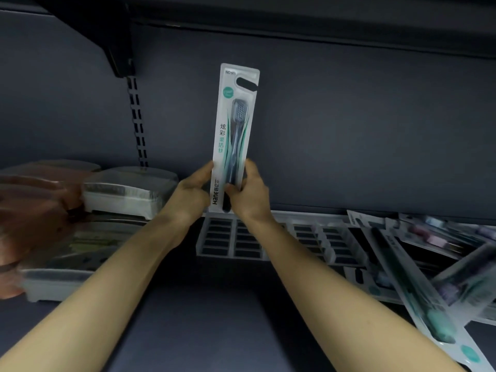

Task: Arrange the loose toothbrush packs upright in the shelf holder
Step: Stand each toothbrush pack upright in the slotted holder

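A: Above the slotted holder (268,237), the toothbrush pack (234,130) stands upright, its lower end pinched by the left hand (192,196) and right hand (251,194).

B: So this is the seating step?

A: Likely. It needs lowering straight into a slot; loose packs (429,277) wait to the right.

Light: dim, cool and bluish
Brightest: white toothbrush pack (233,135), evenly lit, print sharp
Shadow: deep under the upper shelf (268,12)
Blur: boxes (53,210) at left smeared; loose packs (429,277) at right soft
Distortion: wide-angle bending at edges
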Demonstrator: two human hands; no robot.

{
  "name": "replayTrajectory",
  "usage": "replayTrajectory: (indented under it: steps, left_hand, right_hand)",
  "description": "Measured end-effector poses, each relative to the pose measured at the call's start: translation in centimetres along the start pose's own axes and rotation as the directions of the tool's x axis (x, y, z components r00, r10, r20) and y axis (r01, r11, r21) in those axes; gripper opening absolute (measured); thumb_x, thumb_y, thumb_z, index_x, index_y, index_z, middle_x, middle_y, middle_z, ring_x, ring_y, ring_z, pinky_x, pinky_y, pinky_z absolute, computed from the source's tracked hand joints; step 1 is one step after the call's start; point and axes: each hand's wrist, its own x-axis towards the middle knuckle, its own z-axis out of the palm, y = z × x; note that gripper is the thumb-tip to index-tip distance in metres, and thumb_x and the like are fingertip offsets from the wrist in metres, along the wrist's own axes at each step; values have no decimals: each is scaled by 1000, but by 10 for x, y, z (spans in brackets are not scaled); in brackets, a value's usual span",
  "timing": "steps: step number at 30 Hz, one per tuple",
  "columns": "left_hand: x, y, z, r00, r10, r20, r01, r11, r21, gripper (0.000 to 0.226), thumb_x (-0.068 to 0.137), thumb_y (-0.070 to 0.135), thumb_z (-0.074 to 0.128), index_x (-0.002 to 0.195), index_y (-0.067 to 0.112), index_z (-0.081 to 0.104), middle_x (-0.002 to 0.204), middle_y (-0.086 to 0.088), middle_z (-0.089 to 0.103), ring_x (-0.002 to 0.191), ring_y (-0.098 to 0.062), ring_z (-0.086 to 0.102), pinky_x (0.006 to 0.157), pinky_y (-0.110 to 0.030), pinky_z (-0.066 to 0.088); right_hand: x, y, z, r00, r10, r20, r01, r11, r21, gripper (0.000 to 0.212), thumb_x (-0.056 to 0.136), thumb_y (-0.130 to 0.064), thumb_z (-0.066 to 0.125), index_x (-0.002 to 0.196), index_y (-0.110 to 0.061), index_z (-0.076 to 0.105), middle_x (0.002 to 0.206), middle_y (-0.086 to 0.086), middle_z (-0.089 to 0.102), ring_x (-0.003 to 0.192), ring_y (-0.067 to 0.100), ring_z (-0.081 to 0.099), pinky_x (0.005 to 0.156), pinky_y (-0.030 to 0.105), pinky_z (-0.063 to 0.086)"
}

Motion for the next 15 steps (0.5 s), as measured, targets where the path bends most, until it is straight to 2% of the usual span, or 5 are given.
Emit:
replayTrajectory:
  steps: [3, 6, 8, 12, 15]
  left_hand:
    - [1, -3, 1, 1000, 3, 2, -4, 1000, 8, 84, 74, -22, 24, 103, 54, 46, 84, 36, 57, 72, 16, 60, 57, -7, 48]
    - [2, -6, 2, 1000, 25, 5, -25, 1000, -1, 80, 78, -22, 24, 95, 53, 47, 84, 35, 57, 69, 19, 60, 50, -3, 45]
    - [4, -9, 2, 999, 31, 12, -31, 999, -19, 77, 80, -20, 25, 93, 52, 48, 85, 34, 58, 70, 18, 61, 51, -4, 46]
    - [10, -15, 3, 1000, 15, -9, -15, 998, -65, 72, 83, -18, 27, 96, 51, 46, 88, 33, 55, 82, 10, 59, 64, -10, 46]
    - [15, -18, 2, 1000, 1, -18, -2, 997, -75, 73, 81, -20, 28, 107, 47, 44, 86, 32, 57, 80, 7, 59, 63, -13, 48]
  right_hand:
    - [2, 4, 5, 1000, 8, -7, -8, 1000, 13, 49, 87, -3, 52, 131, -21, 41, 109, 11, 65, 99, 26, 63, 90, 38, 53]
    - [4, 6, 7, 1000, 2, -11, -1, 1000, 15, 50, 87, -2, 52, 131, -21, 41, 109, 12, 65, 100, 27, 63, 90, 37, 53]
    - [6, 9, 8, 1000, -3, -11, 4, 1000, 11, 50, 87, -2, 53, 131, -20, 41, 110, 12, 65, 100, 27, 63, 90, 38, 53]
    - [8, 14, 10, 1000, 10, 3, -10, 999, 31, 53, 87, -2, 52, 134, -23, 38, 111, 10, 64, 101, 24, 62, 89, 29, 51]
    - [10, 19, 11, 1000, 9, 9, -10, 999, 42, 56, 88, -1, 52, 136, -24, 36, 114, 10, 63, 104, 22, 62, 86, 25, 49]
